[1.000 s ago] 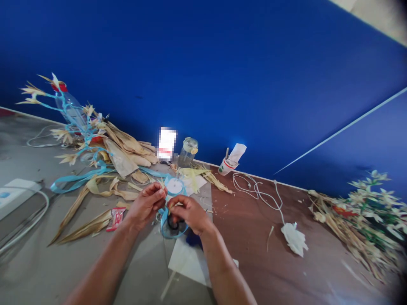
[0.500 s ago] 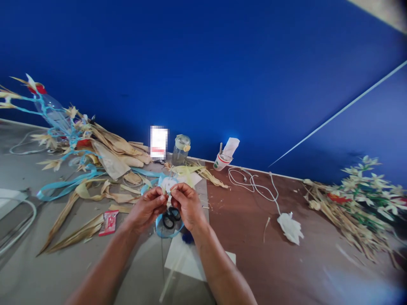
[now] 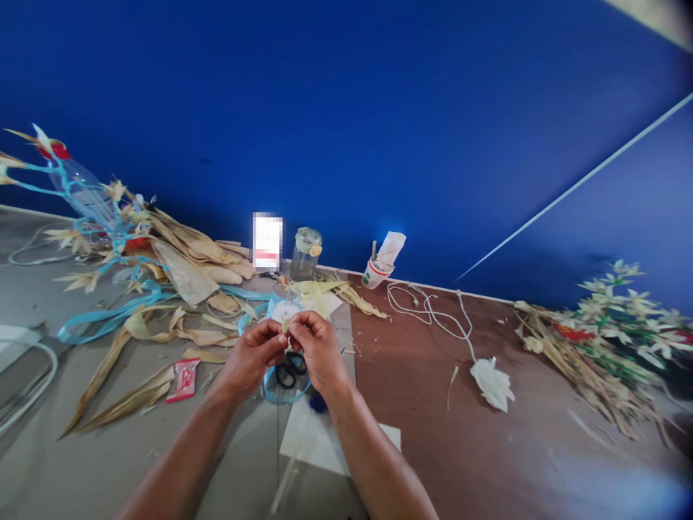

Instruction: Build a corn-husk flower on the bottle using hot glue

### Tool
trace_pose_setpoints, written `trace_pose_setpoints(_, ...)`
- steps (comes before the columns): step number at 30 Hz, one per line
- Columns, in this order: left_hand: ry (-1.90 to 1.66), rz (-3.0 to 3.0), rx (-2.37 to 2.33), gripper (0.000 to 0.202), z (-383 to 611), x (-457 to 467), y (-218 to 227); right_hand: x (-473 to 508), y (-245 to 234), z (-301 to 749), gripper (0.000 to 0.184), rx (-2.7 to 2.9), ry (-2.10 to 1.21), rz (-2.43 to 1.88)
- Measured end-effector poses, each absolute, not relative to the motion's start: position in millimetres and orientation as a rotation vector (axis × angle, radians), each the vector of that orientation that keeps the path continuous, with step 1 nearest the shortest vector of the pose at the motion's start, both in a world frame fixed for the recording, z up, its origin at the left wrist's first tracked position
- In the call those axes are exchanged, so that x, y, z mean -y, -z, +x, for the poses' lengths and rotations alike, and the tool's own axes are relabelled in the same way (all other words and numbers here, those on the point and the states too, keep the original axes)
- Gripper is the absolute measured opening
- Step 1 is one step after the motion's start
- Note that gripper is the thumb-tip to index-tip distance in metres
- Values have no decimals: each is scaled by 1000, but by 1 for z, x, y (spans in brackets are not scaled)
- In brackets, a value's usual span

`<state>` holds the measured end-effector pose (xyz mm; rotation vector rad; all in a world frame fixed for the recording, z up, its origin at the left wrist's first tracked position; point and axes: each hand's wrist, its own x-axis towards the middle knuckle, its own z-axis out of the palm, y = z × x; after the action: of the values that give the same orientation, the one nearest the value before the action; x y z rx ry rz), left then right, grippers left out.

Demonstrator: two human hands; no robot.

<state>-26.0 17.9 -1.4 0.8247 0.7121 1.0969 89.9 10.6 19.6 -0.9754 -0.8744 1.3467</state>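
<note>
Both hands meet in front of me above the table, fingertips pinched almost together. My left hand (image 3: 260, 352) and my right hand (image 3: 315, 345) grip a small pale piece of dried husk (image 3: 286, 325) between them, mostly hidden by the fingers. Just below the hands lie black-handled scissors (image 3: 292, 370), on or beside a loop of light-blue ribbon (image 3: 289, 397). A white sheet of paper (image 3: 311, 440) lies under my right forearm. Behind the fingers are a white round item and yellowish husk strips (image 3: 319, 290).
Dried husks (image 3: 200, 249) and blue-wrapped stems with pale flowers (image 3: 111, 231) fill the left. A red packet (image 3: 182, 380) lies nearer. A lidded jar (image 3: 306, 254) and a paper cup (image 3: 375, 273) stand by the blue wall. White cable (image 3: 427, 307), crumpled tissue (image 3: 491, 384) and a flower bunch (image 3: 622, 325) are right.
The fingertips have drawn closer together over the small husk piece, covering more of it. The view has shifted slightly; the objects on the table stay put.
</note>
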Motion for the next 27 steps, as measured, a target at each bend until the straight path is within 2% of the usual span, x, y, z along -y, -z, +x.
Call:
trace_pose_setpoints(9,-1100,955,-851,28,-27,-17,9,-10,-16,92,8,1030,-1172,-1091)
trace_pose_setpoints(27,-1106,1156,-1000,27,-25,-17,9,-11,-18,93,9,928,-1176,-1076)
